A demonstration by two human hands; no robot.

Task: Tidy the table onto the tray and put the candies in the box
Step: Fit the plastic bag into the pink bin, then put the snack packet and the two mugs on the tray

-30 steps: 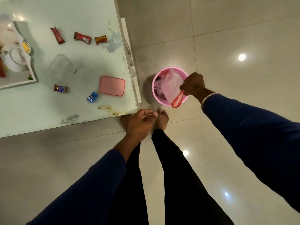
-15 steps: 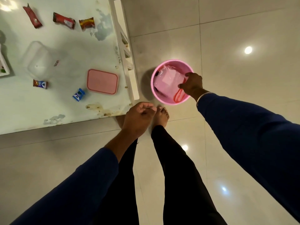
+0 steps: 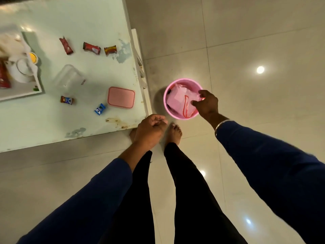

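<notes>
Several wrapped candies lie on the pale table (image 3: 44, 124): two red ones (image 3: 66, 45) (image 3: 91, 48), a yellow-red one (image 3: 110, 50), a brown one (image 3: 66, 100) and a blue one (image 3: 99, 108). The clear box (image 3: 69, 79) stands open, with its pink lid (image 3: 121, 97) to the right of it. The white tray (image 3: 37, 91) at the left edge carries a white cup (image 3: 22, 71) and a red packet (image 3: 4, 78). My right hand (image 3: 205, 104) hovers over the pink bin (image 3: 165, 103) on the floor, fingers spread above a pink bag (image 3: 177, 101) with a red handle. My left hand (image 3: 149, 131) hangs curled by the table corner.
The table's right edge has a white rail (image 3: 139, 67) close to the bin. I stand barefoot on glossy beige floor tiles (image 3: 255, 103) at the table corner. Stains mark the table near its front edge (image 3: 114, 121).
My right hand carried the pink bag by its red handle down into the bin and let go; its fingers are now spread. My left hand stayed curled.
</notes>
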